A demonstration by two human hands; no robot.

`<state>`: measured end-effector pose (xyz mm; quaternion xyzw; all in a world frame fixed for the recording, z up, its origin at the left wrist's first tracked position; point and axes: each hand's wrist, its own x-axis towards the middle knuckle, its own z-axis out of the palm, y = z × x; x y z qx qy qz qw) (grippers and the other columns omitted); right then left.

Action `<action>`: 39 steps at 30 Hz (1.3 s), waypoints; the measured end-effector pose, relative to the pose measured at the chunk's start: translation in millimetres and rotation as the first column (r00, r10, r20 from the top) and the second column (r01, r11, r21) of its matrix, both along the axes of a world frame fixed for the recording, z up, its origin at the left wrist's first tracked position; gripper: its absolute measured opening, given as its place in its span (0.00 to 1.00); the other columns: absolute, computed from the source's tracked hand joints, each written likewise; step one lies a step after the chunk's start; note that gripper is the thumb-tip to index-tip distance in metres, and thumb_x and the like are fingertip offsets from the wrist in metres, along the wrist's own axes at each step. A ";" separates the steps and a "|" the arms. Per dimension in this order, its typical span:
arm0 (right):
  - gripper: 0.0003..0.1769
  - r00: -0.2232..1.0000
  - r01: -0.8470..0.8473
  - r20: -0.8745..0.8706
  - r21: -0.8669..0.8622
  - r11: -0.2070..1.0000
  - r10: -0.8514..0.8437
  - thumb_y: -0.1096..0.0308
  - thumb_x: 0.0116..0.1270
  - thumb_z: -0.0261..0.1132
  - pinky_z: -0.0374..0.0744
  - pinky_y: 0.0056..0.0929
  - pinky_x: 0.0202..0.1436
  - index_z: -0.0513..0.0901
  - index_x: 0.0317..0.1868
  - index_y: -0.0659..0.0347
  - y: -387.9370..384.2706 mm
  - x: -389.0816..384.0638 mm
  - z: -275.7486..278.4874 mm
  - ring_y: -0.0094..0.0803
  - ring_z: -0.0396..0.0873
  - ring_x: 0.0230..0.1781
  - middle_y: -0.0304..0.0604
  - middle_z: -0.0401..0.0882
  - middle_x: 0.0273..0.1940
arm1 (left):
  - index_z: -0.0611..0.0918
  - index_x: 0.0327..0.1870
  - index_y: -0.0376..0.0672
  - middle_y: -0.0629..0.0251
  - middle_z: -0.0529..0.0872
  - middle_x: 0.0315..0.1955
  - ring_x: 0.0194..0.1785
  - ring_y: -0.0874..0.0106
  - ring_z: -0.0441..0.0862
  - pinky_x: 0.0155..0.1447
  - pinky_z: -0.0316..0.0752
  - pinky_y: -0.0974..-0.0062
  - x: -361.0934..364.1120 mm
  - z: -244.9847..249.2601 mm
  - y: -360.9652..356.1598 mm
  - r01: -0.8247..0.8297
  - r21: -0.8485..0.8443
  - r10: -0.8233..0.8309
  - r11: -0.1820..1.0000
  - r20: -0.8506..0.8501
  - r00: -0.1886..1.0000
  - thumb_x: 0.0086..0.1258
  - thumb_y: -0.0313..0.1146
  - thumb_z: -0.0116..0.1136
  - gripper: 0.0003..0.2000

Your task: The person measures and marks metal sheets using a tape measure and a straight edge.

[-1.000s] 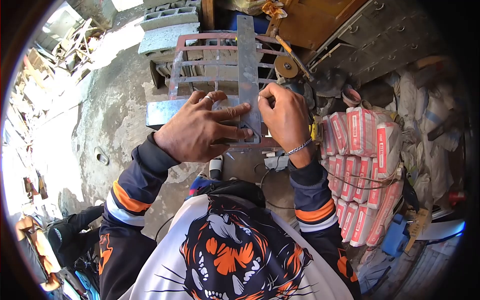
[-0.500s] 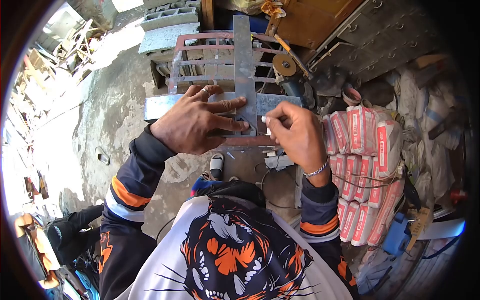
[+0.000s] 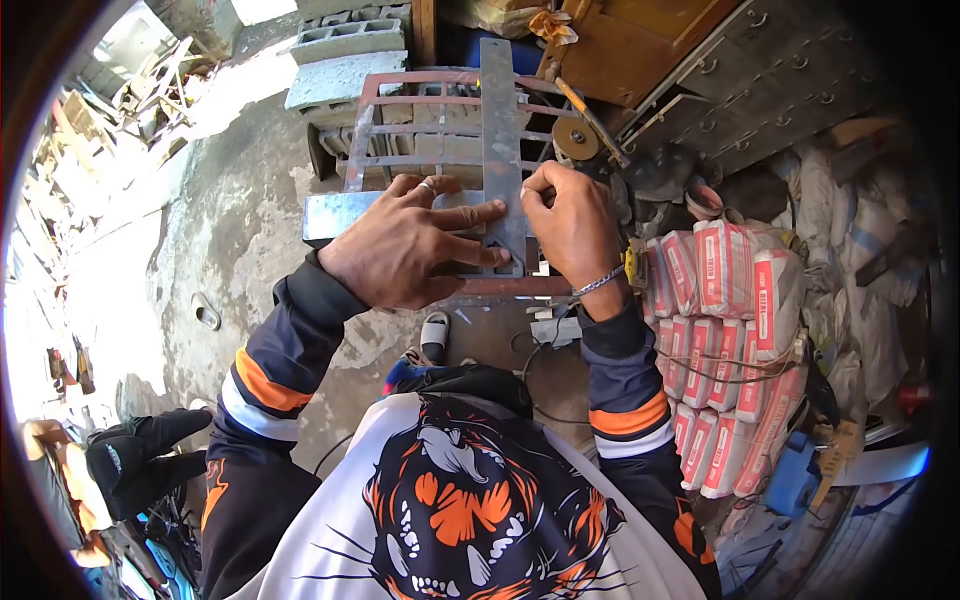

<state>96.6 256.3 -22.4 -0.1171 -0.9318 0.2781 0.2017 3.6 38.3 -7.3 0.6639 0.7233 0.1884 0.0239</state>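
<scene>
My left hand [image 3: 405, 242] lies palm down with fingers spread. Two fingertips press on a long flat steel bar [image 3: 499, 130], which looks like a blade of a square. This bar crosses a shiny metal tube [image 3: 335, 214] roughly at right angles; my hand covers part of the crossing. Just right of the bar is my right hand [image 3: 572, 222], its thumb and fingers pinched together at the bar's edge. The white chalk-like stick it holds is mostly hidden by the fingers now. A reddish metal frame with crossbars [image 3: 400, 162] is beneath the tube.
A yellow tape measure [image 3: 636, 264] is beside my right wrist. Beyond stand a grinder disc [image 3: 575, 138] and a hammer [image 3: 590, 118]. Red-and-white bags [image 3: 725, 265] are stacked at right, concrete blocks [image 3: 350, 75] at the back. Another person [image 3: 65, 480] is at lower left.
My right hand has moved up along the bar's right edge, and the white stick is now mostly hidden. My left hand keeps its place on the bar. The tape measure has come into sight.
</scene>
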 end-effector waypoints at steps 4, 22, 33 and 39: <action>0.05 1.000 -0.028 -0.005 -0.050 0.998 0.028 0.72 0.67 0.67 0.81 0.49 0.42 0.82 0.33 0.64 -6.3 10.6 7.9 0.56 0.86 0.36 0.54 0.86 0.31 | 0.88 0.62 0.70 0.73 0.75 0.77 0.74 0.47 0.72 0.75 0.65 0.49 -0.8 -1.0 -0.6 -0.001 -0.005 0.001 1.000 0.002 1.000 0.57 0.38 0.77 0.28; 0.09 0.963 -0.010 -0.271 -0.061 0.998 -0.007 0.79 0.74 0.58 0.81 0.42 0.49 0.83 0.49 0.62 2.1 53.4 -10.7 0.49 0.84 0.44 0.49 0.84 0.44 | 0.84 0.68 0.70 0.69 0.75 0.77 0.77 0.43 0.69 0.78 0.65 0.41 12.7 -11.3 -4.1 -0.017 -0.031 0.014 0.999 -0.089 0.996 0.63 0.39 0.73 0.28; 0.15 0.959 0.081 -0.273 0.019 0.997 -0.072 0.76 0.71 0.63 0.80 0.45 0.57 0.81 0.56 0.61 -12.7 51.7 -27.5 0.51 0.81 0.56 0.50 0.80 0.54 | 0.78 0.72 0.43 0.53 0.87 0.57 0.50 0.55 0.90 0.54 0.87 0.66 27.2 -32.0 -1.8 -0.274 0.417 0.232 0.867 0.150 0.961 0.61 0.19 0.62 0.32; 0.18 0.942 0.112 -0.326 0.077 0.991 -0.081 0.76 0.69 0.65 0.80 0.44 0.59 0.80 0.59 0.60 -15.2 58.1 -32.0 0.50 0.81 0.57 0.49 0.79 0.55 | 0.75 0.73 0.28 0.58 0.86 0.58 0.58 0.74 0.85 0.61 0.79 0.78 -1.6 -18.8 -25.6 -0.546 0.416 0.255 0.727 0.575 0.778 0.76 0.18 0.56 0.24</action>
